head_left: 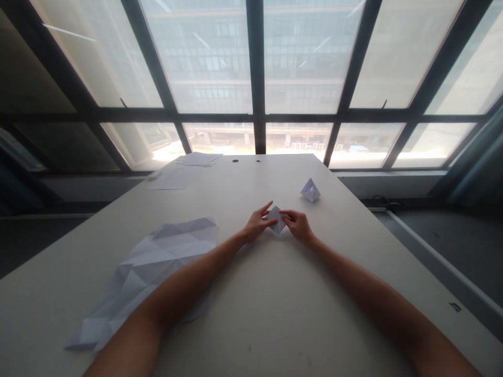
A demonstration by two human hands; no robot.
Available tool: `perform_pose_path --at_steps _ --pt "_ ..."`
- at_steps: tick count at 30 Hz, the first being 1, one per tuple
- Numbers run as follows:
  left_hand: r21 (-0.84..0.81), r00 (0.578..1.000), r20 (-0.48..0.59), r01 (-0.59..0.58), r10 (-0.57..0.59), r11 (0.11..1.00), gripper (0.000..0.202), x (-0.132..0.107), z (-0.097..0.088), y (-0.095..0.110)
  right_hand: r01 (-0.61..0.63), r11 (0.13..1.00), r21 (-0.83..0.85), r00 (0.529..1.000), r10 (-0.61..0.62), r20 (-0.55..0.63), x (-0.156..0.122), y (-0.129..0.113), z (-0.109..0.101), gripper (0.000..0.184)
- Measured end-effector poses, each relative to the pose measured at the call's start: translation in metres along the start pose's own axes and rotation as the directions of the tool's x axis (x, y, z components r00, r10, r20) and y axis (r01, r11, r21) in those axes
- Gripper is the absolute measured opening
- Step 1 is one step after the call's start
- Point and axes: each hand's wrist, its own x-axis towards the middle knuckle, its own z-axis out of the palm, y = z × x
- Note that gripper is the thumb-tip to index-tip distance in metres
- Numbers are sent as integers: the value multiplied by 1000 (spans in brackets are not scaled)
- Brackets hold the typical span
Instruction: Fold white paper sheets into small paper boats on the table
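Folded paper diamond [276,220] sits between both hands near the middle of a long pale table [275,319], below a wide window [204,57] with dark frames. On the left of the table lies a large white sheet [157,262], spread open with its many creases showing and well apart from the hands. Farther off, toward the window end, are a loose sheet [175,178] and a small stack of paper [198,159], which seem set aside to leave the middle of the table free. A small folded paper pyramid [310,190] sits on the right, near the hands but not touching them. Both forearms [188,277] reach in from the near edge. The left hand [257,222] is partly open, its fingertips pressing the left side of the diamond. The right hand [299,226] is also partly open and pinches the upper right edge. Held from both sides, the paper looks steadied between them. Whether its lower point touches the table is hard to tell.
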Motion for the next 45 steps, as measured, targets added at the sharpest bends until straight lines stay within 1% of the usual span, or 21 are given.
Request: perform_pose_path --at_steps 2,4,6,9,13,15,17,20,22,24,26,28,32,34,35,37,39,41,42,43,45 --pt "125 999 -6 -35 36 992 51 1 2 0 -11 1000 -18 1000 11 -5 0 1 1 36" --pt "256 998 7 -70 70 964 37 2 3 1 -30 999 -13 999 31 22 1 2 2 30" --pt "326 996 19 -83 82 942 40 2 4 2 -38 999 3 998 38 47 1 3 2 29" --pt "318 998 -2 -65 69 946 52 2 5 1 -42 998 36 998 40 42 2 2 2 33" --pt "238 998 -3 -58 60 970 56 0 3 0 -39 994 104 999 41 -16 2 -1 5 33" --pt "189 997 -5 -74 76 979 53 0 3 1 -37 991 130 998 44 -51 3 -3 6 33" --pt "125 996 -31 -79 84 989 50 0 3 1 -44 987 153 994 58 -90 3 -5 6 33" --pt "-23 988 -141 -72 68 997 47 4 0 1 -60 983 174 981 90 -170 5 -3 2 35" --pt "-135 973 -230 -72 39 988 48 9 -5 -1 -80 983 166 963 119 -240 7 0 -3 36" --pt "-215 959 -284 -72 8 974 47 13 -12 -3 -108 984 141 946 146 -289 9 5 -8 36" --pt "-276 947 -319 -68 -25 959 43 16 -19 -6 -137 984 116 939 166 -300 11 9 -12 34" --pt "-351 932 -357 -69 -65 934 35 19 -25 -8 -160 982 99 941 182 -287 12 12 -14 33" --pt "-491 899 -407 -65 -163 869 19 23 -31 -10 -173 979 111 948 196 -251 10 11 -13 30" --pt "-502 898 -404 -58 -175 863 17 24 -33 -7 -155 980 120 967 176 -182 8 8 -11 28" --pt "-491 907 -389 -54 -163 870 18 23 -34 -5 -146 982 121 977 162 -139 7 7 -10 28" --pt "-470 938 -319 -30 -139 882 25 20 -34 0 -125 985 117 988 135 -81 3 4 -7 27" --pt "-478 964 -215 37 -157 878 37 15 -29 5 -79 994 80 992 86 -95 0 0 -1 25" --pt "-477 974 -114 118 -194 871 44 10 -21 6 2 1000 -21 994 -4 -111 -5 -5 5 22" --pt "-459 975 -84 144 -204 877 42 8 -16 6 46 996 -76 995 -53 -86 -7 -7 9 21" --pt "-427 976 -76 155 -206 891 38 7 -11 5 87 989 -118 995 -92 -36 -9 -10 11 20" --pt "-340 974 -104 154 -200 928 29 6 -2 2 147 975 -165 987 -132 96 -12 -16 14 18"
